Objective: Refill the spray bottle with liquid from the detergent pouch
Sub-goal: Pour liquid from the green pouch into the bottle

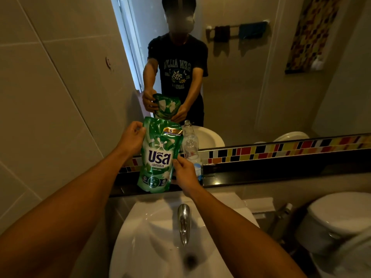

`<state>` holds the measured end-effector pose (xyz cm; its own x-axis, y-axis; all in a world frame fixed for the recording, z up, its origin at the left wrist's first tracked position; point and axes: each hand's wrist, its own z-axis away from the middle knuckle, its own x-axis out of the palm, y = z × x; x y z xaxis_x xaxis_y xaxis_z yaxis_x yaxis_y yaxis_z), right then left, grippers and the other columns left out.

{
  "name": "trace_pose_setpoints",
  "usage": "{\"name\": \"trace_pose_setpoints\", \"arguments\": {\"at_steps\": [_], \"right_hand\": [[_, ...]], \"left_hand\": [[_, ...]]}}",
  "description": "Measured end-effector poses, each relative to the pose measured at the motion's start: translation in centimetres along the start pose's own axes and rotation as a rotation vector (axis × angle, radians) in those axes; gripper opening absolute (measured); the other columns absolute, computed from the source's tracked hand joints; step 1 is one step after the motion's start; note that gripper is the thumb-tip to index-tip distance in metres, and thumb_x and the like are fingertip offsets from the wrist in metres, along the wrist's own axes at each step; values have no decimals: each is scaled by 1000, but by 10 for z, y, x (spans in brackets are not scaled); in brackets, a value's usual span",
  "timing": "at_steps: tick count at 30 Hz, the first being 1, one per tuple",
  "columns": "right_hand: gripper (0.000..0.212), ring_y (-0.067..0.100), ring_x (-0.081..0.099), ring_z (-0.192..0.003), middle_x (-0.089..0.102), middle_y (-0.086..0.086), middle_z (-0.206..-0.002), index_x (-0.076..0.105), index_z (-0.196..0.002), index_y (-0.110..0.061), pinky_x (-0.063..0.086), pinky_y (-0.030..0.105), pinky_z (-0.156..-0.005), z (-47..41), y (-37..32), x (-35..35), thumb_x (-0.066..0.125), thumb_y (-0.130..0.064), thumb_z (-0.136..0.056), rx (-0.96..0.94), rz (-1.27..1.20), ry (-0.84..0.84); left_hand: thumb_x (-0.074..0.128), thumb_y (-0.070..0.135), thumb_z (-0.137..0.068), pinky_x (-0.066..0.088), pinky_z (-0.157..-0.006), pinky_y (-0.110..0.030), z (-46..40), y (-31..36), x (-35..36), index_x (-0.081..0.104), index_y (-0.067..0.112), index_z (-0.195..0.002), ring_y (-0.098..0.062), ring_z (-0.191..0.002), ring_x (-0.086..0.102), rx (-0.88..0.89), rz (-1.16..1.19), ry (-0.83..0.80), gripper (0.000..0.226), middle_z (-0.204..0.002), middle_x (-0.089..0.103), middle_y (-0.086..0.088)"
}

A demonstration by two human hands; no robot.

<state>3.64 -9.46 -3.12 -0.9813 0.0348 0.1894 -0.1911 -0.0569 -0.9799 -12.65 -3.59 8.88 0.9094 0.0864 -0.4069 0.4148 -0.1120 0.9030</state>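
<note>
A green detergent pouch (158, 155) stands upright above the dark ledge (261, 175) behind the sink. My left hand (131, 137) grips the pouch's upper left edge. My right hand (185, 174) pinches its lower right side. Just right of the pouch stands a clear plastic spray bottle (192, 155) on the ledge, its neck open with no sprayer head on it; my right hand and the pouch hide part of it. The mirror shows the pouch's back and both hands.
A white sink (152, 233) with a chrome tap (183, 223) lies below my arms. A white toilet (337, 221) stands at the right. A colourful tile strip (281, 150) runs under the mirror. A tiled wall closes the left side.
</note>
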Motion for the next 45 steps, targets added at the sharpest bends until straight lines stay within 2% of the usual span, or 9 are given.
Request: {"name": "trace_pose_setpoints", "arguments": {"at_steps": [6,17,19,23,29,33,37,41,45], "right_hand": [[24,33,70,-111,74,11,-114,68,-103,-22,57,61,-94,-3,4,-5,45,-24,-109,36,-29,-7],[22,41,70,-111,71,22,-119,62,-113,-3,59,60,-91,-12,10,-11,46,-19,-108,127,-122,3],[26,38,71,-107,70,23,-122,58,-119,0,61,56,-85,-10,9,-13,45,-20,-109,153,-148,-8],[28,30,72,-98,70,20,-123,58,-124,-2,64,43,-72,-7,8,-18,44,-21,-110,179,-170,-34],[26,43,69,-114,71,24,-123,61,-120,0,58,61,-93,-8,7,-18,45,-18,-109,166,-166,-19],[24,39,74,-105,74,20,-118,62,-119,-4,59,64,-86,-6,5,-21,49,-20,-107,177,-202,-41],[26,29,74,-100,74,17,-118,62,-122,0,65,54,-75,-3,1,-23,52,-18,-107,176,-251,-40],[24,31,73,-105,74,16,-118,64,-120,-3,63,59,-79,-2,0,-26,52,-20,-107,177,-243,-29],[26,31,73,-106,72,19,-120,62,-121,-1,64,54,-76,0,0,-27,52,-20,-107,191,-249,-18]], "left_hand": [[46,36,-97,56,-89,-54,-7,2,5,55,28,-103,-29,-99,66,-26,-71,-37,14,-110,65,-9],[47,29,-103,56,-81,-50,-27,17,24,50,19,-108,-24,-85,61,-55,-186,-94,12,-106,62,-12],[47,29,-103,57,-79,-49,-27,18,25,50,20,-106,-24,-85,61,-60,-201,-100,9,-106,62,-13],[47,26,-104,55,-89,-55,-28,18,26,50,19,-106,-30,-94,62,-81,-214,-113,8,-112,63,-18],[47,23,-104,52,-94,-57,-33,20,27,50,15,-105,-29,-94,60,-81,-239,-119,9,-110,61,-19],[48,23,-103,51,-95,-58,-36,21,26,50,15,-103,-30,-94,58,-89,-249,-116,9,-110,61,-20],[48,26,-102,54,-89,-58,-34,25,25,50,23,-93,-31,-91,59,-134,-222,-109,10,-110,61,-18],[49,26,-102,54,-91,-58,-35,26,26,51,22,-94,-30,-91,59,-132,-247,-104,9,-112,62,-20],[49,24,-102,54,-90,-58,-37,28,28,51,21,-95,-30,-91,59,-137,-268,-115,8,-107,61,-17]]}}
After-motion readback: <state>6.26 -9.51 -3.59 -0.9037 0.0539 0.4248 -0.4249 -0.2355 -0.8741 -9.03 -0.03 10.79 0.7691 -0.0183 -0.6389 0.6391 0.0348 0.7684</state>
